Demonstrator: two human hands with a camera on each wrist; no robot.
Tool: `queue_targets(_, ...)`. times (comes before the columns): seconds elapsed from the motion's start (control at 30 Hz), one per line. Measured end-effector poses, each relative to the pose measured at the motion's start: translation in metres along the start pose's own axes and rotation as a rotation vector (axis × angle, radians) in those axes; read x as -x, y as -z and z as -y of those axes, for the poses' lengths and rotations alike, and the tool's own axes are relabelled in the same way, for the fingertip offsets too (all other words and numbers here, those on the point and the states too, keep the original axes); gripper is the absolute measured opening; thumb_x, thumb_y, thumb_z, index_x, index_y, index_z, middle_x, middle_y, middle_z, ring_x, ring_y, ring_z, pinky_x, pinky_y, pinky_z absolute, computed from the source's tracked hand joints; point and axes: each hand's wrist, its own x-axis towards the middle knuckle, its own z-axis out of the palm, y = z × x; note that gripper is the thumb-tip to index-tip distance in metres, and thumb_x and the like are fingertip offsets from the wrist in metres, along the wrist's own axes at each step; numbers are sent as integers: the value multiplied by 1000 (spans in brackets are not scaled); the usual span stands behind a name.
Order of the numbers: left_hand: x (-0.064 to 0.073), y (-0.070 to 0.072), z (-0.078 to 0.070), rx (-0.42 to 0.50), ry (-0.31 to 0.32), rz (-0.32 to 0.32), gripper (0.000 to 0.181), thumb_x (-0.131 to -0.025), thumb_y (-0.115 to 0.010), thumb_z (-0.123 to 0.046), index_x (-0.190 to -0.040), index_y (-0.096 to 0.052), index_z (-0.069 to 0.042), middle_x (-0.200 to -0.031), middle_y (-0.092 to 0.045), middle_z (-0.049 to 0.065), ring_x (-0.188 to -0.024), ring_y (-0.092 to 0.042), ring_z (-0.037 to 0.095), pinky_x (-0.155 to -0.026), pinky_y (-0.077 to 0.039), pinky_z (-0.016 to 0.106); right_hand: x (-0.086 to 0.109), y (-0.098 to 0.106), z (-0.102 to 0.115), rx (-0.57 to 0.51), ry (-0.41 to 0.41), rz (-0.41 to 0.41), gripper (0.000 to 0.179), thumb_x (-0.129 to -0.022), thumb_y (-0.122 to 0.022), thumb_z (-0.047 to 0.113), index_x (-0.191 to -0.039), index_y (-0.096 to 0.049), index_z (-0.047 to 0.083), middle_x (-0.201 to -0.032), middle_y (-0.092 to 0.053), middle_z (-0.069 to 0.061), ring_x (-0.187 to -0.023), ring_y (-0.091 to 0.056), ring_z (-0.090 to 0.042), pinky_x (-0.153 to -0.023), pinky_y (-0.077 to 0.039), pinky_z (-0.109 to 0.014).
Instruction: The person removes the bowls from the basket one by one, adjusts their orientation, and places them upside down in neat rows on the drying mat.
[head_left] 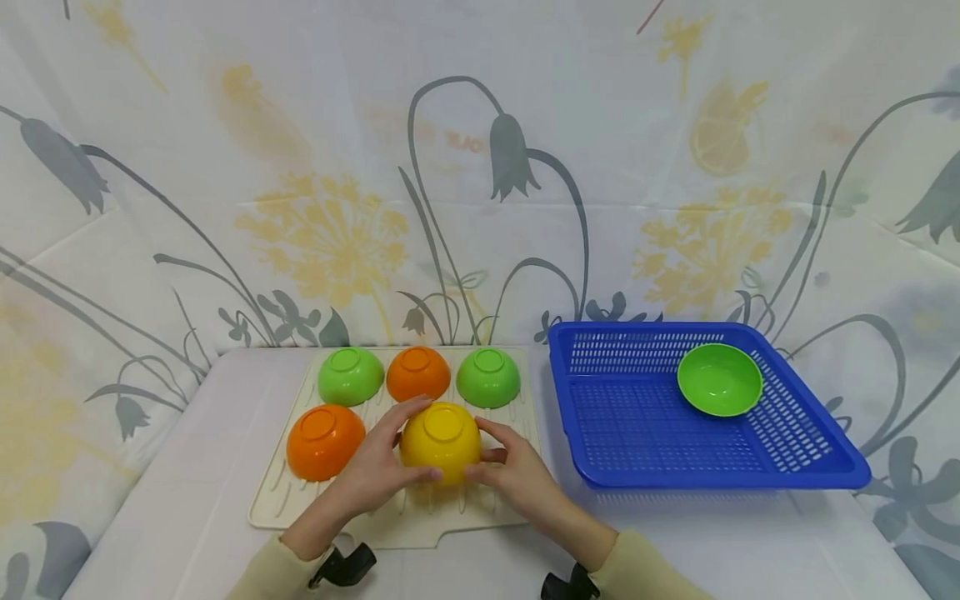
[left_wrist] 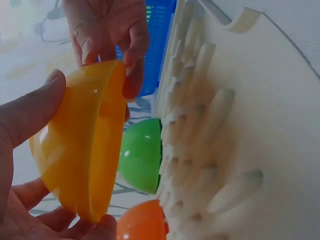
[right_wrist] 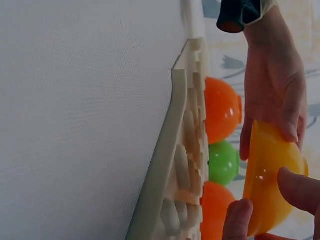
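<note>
A yellow bowl [head_left: 442, 442] is held upside down over the cream drying rack [head_left: 480, 512], its rim raised off the ribs in the left wrist view. My left hand [head_left: 378, 462] grips its left side, thumb on the outer wall and fingertips at the rim. On the opposite side my right hand [head_left: 521, 475] holds the bowl with thumb and fingers. Behind it on the rack, an orange bowl [head_left: 418, 375] sits upside down between two green bowls, the left one [head_left: 350, 379] and the right one [head_left: 488, 381]. Another inverted orange bowl [head_left: 324, 446] lies left of my left hand.
Right of the rack stands a blue plastic basket [head_left: 637, 479] with perforated walls. One green bowl [head_left: 720, 382] rests inside it, opening upward, towards the back right. A white cloth [head_left: 195, 500] covers the table, and a flower-patterned curtain [head_left: 465, 233] hangs behind.
</note>
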Motion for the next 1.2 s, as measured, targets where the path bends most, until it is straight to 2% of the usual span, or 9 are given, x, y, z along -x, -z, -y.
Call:
queue_targets(0.17,-1,0,9,10,46,-30,90,-74,-90,-27,-149,-43,-12,-152,-43,8,-133,-43,33,-110,-35,57,-11,-5,-2,76,-28,11,74,-84,-79,14,-149,-44,8,-148,-46,-18,-115,-60,-33,-93,-54,-43)
queue_targets(0.3,-2,2,15,-31,85,-61,91,-72,-91,-29,-149,-44,-12,-151,-44,11,-136,-41,36,-111,-32,60,-20,-10,-3,85,-48,-3,72,-84,-79,13,-148,-47,9,-148,-45,-18,-119,-58,-36,-97,-51,-47)
queue_targets(0.43,-4,4,21,-63,120,-88,92,-72,-91,-29,-149,-44,-12,-152,-42,13,-136,-41,39,-109,-33,62,-26,-16,-2,74,-47,-31,67,-84,-77,12,-145,-50,7,-148,-44,-19,-122,-56,-39,-99,-49,-50)
queue_targets(0.67,-6,7,26,-80,139,-98,89,-75,-89,-27,-149,-42,-10,-152,-41,16,-135,-42,39,-109,-36,58,-32,-23,-4,15,-50,-20,63,-86,-76,10,-143,-50,3,-145,-43,-20,-125,-54,-39,-96,-52,-45)
queue_targets(0.83,-7,6,29,-80,151,-94,87,-76,-88,-25,-149,-43,-9,-151,-42,17,-133,-44,40,-108,-37,59,-32,-25,-5,-6,-71,-7,61,-88,-74,10,-143,-51,2,-145,-43,-21,-128,-52,-39,-100,-49,-48)
queue_targets(1.03,-6,4,30,-75,143,-92,84,-78,-87,-21,-148,-42,-8,-149,-44,15,-128,-48,36,-107,-39,57,-33,-27,-4,27,-78,-22,56,-89,-72,12,-141,-53,3,-143,-49,-19,-128,-51,-38,-103,-45,-52)
queue_targets(1.2,-5,5,30,-85,160,-96,85,-78,-87,-19,-148,-41,-8,-149,-42,16,-129,-46,36,-108,-37,58,-34,-27,-5,23,-63,12,53,-92,-66,8,-143,-51,1,-142,-53,-17,-127,-52,-36,-104,-44,-50)
